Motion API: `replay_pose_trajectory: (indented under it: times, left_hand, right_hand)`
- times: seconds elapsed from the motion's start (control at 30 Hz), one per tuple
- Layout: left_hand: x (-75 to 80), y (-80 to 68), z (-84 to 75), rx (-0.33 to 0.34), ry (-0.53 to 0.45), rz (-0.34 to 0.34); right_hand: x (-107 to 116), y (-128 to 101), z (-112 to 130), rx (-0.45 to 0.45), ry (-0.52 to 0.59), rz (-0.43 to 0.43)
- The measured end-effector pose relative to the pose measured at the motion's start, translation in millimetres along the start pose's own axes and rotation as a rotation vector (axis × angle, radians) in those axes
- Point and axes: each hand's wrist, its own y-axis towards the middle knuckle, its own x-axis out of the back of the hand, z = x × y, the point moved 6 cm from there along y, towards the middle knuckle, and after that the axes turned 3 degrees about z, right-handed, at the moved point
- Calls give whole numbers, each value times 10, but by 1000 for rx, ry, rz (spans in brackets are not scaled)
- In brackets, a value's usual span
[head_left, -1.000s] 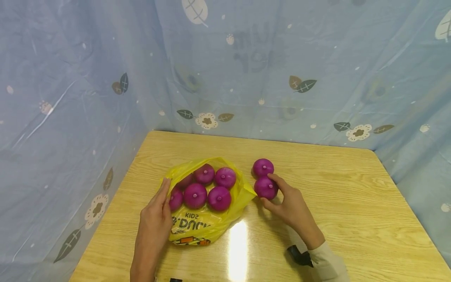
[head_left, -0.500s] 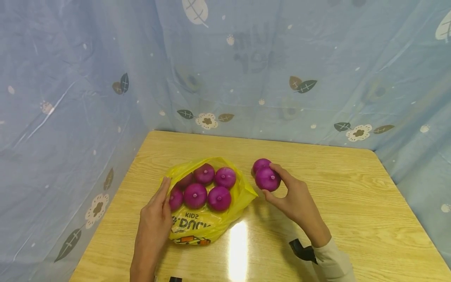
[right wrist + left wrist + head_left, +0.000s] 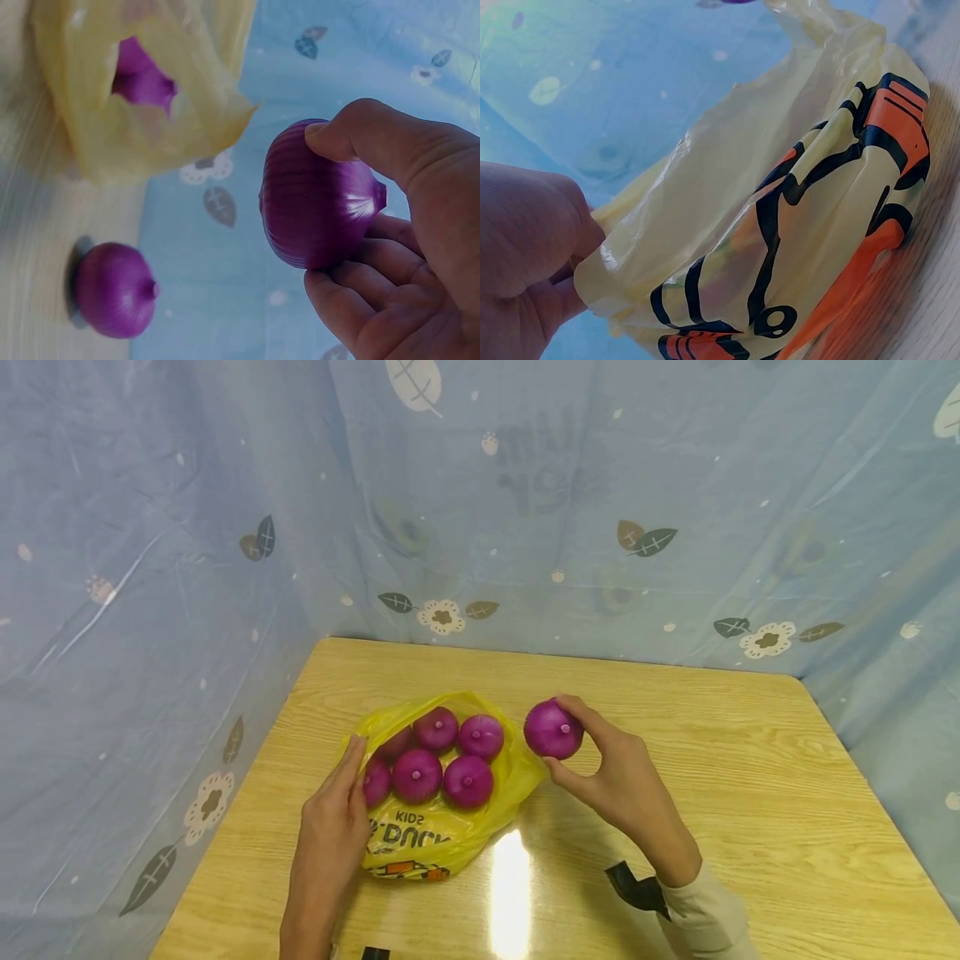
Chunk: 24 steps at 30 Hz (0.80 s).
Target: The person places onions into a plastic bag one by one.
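Note:
My right hand (image 3: pixel 626 781) holds a red onion (image 3: pixel 553 729) between thumb and fingers, raised above the table just right of the bag's mouth. In the right wrist view, another red onion (image 3: pixel 116 291) sits on the table below; in the head view the held one hides it. A yellow plastic bag (image 3: pixel 442 827) with black and orange print lies with its mouth spread, several red onions (image 3: pixel 417 776) inside. My left hand (image 3: pixel 333 827) grips the bag's left edge, its thumb and fingers pinching the thin film (image 3: pixel 660 217) in the left wrist view.
The wooden table (image 3: pixel 720 793) spreads out under both hands. A blue patterned curtain (image 3: pixel 555 510) hangs along its back and sides. Black straps show near both wrists, and a bright reflection lies on the table in front of the bag.
The right hand has lifted the onion off the table and carried it up and left, over the other onion toward the bag. The left hand and bag have stayed put.

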Motion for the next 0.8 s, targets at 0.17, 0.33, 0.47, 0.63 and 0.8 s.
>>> replay_pose_trajectory:
  times: [0.17,0.33,0.47,0.63,0.8]
  left_hand:
    - [-8,0,16,20,0,3]
    - [-2,-9,9,22,2,-3]
    - [9,-9,-14,7,-9,-8]
    - [5,-7,-22,-5,-12,-13]
    - [4,-9,-23,-11,-6,-16]
  right_hand:
    - [-18,29,122,14,21,7]
    - [-76,38,241,33,63,31]
    - [-122,27,320,57,83,49]
    - [-176,36,422,103,101,67]
    - [-277,55,527,153,138,93]
